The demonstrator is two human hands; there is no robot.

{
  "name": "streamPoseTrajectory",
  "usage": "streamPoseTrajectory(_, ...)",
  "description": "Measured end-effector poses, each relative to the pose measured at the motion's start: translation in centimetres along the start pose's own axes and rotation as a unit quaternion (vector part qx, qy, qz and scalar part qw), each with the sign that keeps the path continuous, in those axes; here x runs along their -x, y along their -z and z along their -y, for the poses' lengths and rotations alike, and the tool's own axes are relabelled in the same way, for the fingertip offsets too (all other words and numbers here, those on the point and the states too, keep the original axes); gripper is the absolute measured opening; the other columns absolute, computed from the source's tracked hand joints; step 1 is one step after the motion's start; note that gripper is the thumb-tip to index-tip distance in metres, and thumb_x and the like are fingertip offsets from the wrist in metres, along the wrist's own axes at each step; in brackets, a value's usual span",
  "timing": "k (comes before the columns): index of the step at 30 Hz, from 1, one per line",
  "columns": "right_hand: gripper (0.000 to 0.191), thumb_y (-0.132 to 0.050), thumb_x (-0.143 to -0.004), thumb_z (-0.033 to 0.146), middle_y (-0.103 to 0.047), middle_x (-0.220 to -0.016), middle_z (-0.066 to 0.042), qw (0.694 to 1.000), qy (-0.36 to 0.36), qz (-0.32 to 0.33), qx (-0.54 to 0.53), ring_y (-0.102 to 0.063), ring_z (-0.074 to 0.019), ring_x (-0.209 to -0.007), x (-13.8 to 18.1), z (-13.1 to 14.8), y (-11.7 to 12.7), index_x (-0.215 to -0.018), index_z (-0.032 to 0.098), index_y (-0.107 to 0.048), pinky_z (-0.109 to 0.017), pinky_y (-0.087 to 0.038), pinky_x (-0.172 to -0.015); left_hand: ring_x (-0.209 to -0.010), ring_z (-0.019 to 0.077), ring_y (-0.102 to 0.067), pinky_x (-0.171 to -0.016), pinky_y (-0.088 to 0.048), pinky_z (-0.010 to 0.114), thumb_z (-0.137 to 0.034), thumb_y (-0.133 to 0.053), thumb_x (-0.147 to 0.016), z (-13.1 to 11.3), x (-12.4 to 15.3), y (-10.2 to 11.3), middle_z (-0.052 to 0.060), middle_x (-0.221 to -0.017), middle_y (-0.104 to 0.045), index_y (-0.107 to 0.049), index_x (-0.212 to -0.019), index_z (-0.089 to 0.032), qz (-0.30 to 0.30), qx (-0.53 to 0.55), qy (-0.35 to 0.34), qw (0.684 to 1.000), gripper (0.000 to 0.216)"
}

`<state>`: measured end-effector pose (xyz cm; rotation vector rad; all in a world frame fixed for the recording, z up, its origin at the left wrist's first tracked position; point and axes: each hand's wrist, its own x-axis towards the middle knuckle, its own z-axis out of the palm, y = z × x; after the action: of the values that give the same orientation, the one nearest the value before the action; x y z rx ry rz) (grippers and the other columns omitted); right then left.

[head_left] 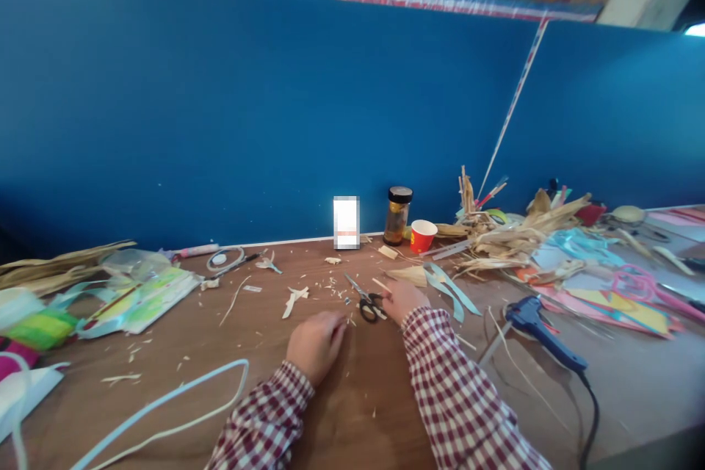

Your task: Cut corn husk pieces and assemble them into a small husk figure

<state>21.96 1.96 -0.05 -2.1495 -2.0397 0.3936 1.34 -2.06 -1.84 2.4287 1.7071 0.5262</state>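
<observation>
My left hand (316, 341) rests on the brown table (358, 411) with its fingers curled and pinched together at the tips; whatever they hold is too small to make out. My right hand (404, 299) lies just right of black-handled scissors (366, 299), fingers closed on a short pale strip that sticks out to the left. The scissors lie on the table between my two hands, blades pointing away to the left. Both sleeves are red-and-white check. Small pale husk scraps (294, 299) lie scattered around the hands.
A blue glue gun (537, 329) with a black cord lies at the right. Dried husks (512, 235), a red cup (423, 236) and a dark jar (397, 215) stand by the blue partition (220, 125). Packets (137, 297) and a light blue strip (165, 404) lie at the left.
</observation>
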Motion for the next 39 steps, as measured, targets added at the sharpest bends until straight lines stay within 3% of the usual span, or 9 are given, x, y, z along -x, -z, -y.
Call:
streamPoseTrajectory(3, 0.015, -0.048, -0.076, 0.029, -0.064, -0.080, -0.005, 1.000, -0.010, 0.004, 0.004, -0.060, -0.0191, -0.077, -0.1, 0.0, -0.2, -0.080, 0.021, -0.061, -0.028, -0.041, -0.063, -0.078, 0.0165, -0.057, -0.067, -0.041, 0.024, -0.029, -0.034, -0.085, -2.0, 0.6, -0.5, 0.005, -0.083, -0.063, -0.061, -0.094, -0.024, 0.014, 0.013, -0.058, 0.998, 0.029)
streamPoseTrajectory(8, 0.016, -0.052, -0.073, 0.033, -0.064, -0.081, -0.006, 1.000, -0.007, 0.004, 0.007, -0.060, -0.0198, -0.078, -0.1, 0.3, -0.7, -0.078, 0.020, -0.061, -0.027, -0.042, -0.063, -0.079, 0.0169, -0.056, -0.066, -0.042, 0.024, -0.028, -0.033, -0.085, -3.4, 1.0, -0.9, 0.005, -0.083, -0.062, -0.060, -0.095, -0.025, 0.014, 0.028, -0.103, 0.994, 0.029)
streamPoseTrajectory(15, 0.018, -0.044, -0.079, 0.027, -0.064, -0.085, -0.004, 0.999, -0.006, -0.034, -0.009, -0.059, -0.0154, -0.081, -0.3, 0.2, -0.1, -0.080, 0.021, -0.060, -0.024, -0.040, -0.066, -0.080, 0.0166, -0.056, -0.070, -0.043, 0.026, -0.028, -0.034, -0.085, -2.3, 0.9, -1.3, 0.005, -0.085, -0.063, -0.062, -0.092, -0.024, -0.003, 0.073, -0.079, 0.994, 0.030)
streamPoseTrajectory(20, 0.019, -0.041, -0.079, 0.029, -0.063, -0.086, -0.006, 0.996, -0.067, -0.062, -0.009, -0.059, -0.0193, -0.080, -0.4, -0.5, 0.6, -0.087, 0.021, -0.057, -0.028, -0.041, -0.063, -0.082, 0.0176, -0.055, -0.071, -0.043, 0.028, -0.026, -0.034, -0.085, -3.1, 0.8, -1.2, 0.005, -0.087, -0.062, -0.062, -0.092, -0.024, 0.002, 0.034, -0.081, 0.996, 0.029)
streamPoseTrajectory(24, 0.019, -0.041, -0.079, 0.028, -0.064, -0.085, -0.007, 0.993, -0.092, -0.070, -0.003, -0.060, -0.0212, -0.079, -0.3, -0.5, 0.6, -0.088, 0.022, -0.057, -0.029, -0.042, -0.061, -0.093, 0.0182, -0.051, -0.081, -0.041, 0.030, -0.021, -0.034, -0.085, -4.5, -0.1, -1.7, 0.005, -0.099, -0.059, -0.058, -0.101, -0.023, 0.010, 0.010, -0.131, 0.991, 0.029)
streamPoseTrajectory(29, 0.022, -0.040, -0.079, 0.027, -0.064, -0.085, -0.009, 0.993, -0.092, -0.079, 0.005, -0.061, -0.0217, -0.079, 0.1, 0.0, 0.7, -0.090, 0.020, -0.058, -0.029, -0.043, -0.062, -0.114, 0.0193, -0.040, -0.098, -0.027, 0.036, -0.011, -0.040, -0.080, -5.5, -1.5, -3.0, 0.007, -0.121, -0.051, -0.047, -0.117, -0.020, 0.040, 0.002, -0.207, 0.977, 0.039)
streamPoseTrajectory(36, 0.021, -0.040, -0.078, 0.027, -0.065, -0.082, -0.008, 0.991, -0.090, -0.101, -0.002, -0.061, -0.0230, -0.075, -0.3, -0.1, 0.2, -0.088, 0.021, -0.057, -0.032, -0.044, -0.061, -0.091, 0.0220, -0.052, -0.078, -0.040, 0.036, -0.017, -0.039, -0.081, -5.0, -1.2, -1.4, 0.007, -0.096, -0.060, -0.057, -0.101, -0.021, 0.056, -0.053, -0.158, 0.984, 0.027)
streamPoseTrajectory(39, 0.021, -0.039, -0.079, 0.028, -0.065, -0.082, -0.008, 0.990, -0.089, -0.112, -0.001, -0.061, -0.0228, -0.075, -0.3, -0.1, 0.2, -0.088, 0.021, -0.056, -0.032, -0.043, -0.061, -0.094, 0.0216, -0.051, -0.079, -0.040, 0.034, -0.024, -0.045, -0.080, -4.0, -1.0, -0.7, 0.007, -0.100, -0.059, -0.056, -0.102, -0.021, 0.045, -0.030, -0.124, 0.991, 0.025)
